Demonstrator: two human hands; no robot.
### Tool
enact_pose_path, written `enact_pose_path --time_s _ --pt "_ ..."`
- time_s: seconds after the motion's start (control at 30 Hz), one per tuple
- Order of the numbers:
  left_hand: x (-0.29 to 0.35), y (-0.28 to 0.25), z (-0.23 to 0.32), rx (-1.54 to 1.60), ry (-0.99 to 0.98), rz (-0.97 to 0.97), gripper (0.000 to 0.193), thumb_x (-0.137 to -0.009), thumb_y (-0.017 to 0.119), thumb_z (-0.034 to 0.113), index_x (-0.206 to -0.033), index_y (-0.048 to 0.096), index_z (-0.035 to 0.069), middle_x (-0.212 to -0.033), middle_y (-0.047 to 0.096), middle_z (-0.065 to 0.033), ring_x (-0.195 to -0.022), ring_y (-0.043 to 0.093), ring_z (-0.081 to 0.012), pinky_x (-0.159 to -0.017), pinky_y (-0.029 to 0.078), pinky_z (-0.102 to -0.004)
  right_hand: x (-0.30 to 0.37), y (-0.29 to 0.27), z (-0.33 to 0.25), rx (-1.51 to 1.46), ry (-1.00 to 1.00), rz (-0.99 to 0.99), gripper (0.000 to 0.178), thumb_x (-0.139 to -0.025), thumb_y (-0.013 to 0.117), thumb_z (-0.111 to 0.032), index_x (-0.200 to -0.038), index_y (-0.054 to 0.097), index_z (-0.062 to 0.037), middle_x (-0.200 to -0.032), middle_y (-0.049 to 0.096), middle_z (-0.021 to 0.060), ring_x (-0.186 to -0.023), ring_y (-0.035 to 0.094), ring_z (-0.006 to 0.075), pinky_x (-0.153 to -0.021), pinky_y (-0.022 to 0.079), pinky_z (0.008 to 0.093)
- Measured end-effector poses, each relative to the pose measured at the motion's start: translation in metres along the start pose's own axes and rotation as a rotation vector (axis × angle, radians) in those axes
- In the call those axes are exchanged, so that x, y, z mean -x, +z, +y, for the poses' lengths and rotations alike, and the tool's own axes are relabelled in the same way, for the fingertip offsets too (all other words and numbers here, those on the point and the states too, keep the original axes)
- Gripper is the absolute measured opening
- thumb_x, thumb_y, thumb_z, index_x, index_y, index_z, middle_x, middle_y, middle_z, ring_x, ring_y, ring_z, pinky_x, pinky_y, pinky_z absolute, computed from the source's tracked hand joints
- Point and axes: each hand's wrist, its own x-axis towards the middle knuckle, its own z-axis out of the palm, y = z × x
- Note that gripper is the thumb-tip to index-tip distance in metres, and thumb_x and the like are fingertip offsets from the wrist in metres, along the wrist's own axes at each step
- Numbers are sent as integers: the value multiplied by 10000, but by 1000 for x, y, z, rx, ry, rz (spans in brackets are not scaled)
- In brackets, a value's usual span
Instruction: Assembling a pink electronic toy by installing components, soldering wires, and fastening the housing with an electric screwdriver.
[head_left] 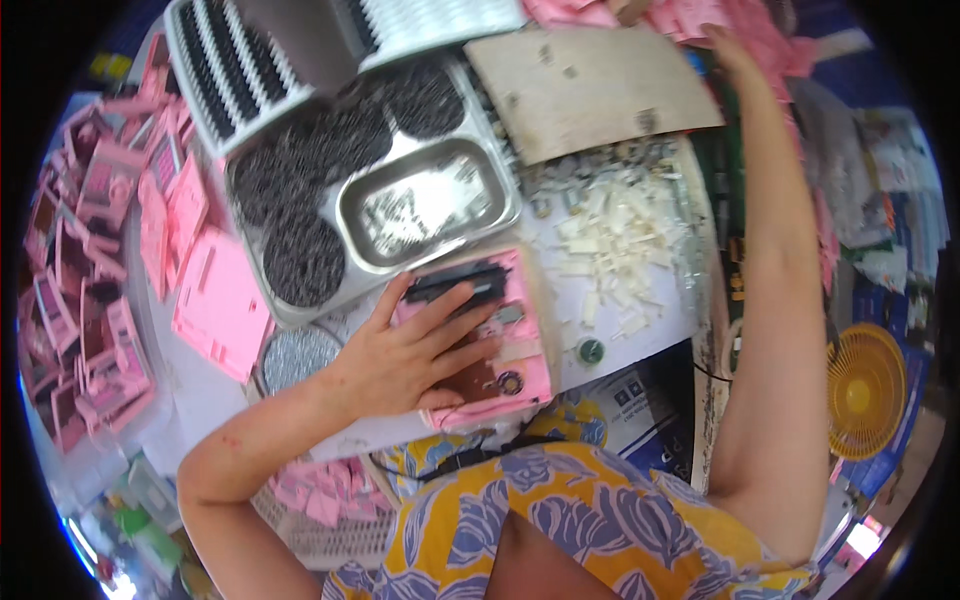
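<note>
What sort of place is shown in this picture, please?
It is probably a small assembly workshop: the left hand rests on an open pink casing, a metal tray holds many small dark parts, and more pink pieces are heaped at the left.

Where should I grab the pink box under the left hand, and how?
I'd probably pinch the pink box by its right wall, coming from the right: that long, straight edge is uncovered, while the left hand spreads over its left part.
</note>
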Motion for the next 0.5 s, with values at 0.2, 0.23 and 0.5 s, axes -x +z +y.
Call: enact_pose_path --time_s 0.2,0.23,0.5 --pt "23 -3 19 117 -178 -67 725 -836 558 652 -1465 485 299 -1613 342 22 -1543 171 -193 -1189 35 -669 -88 95 18 -496 413 -131 489 -899 702 -470 -1220 656 -104 -1000 676 60 -980 622 217 -885 515 338" --pt "15 -2 12 127 -136 -50 732 -834 563 653 -1471 481 301 -1615 338 25 -1545 162 -193 -1191 33 -668 -103 36 37 -459 403 -21 491 -892 719 -450 -1229 652 -100 -992 672 59 -979 624 216 -886 519 338" --pt "10 -12 17 29 -179 -132 782 -828 501 700 -1515 428 332 -1627 311 44 -1546 160 -240 -1185 30 -686 -50 -50 15 -315 66 353 489 -828 779 -403 -1186 696 -80 -1068 713 66 -1030 658 190 -900 520 308"
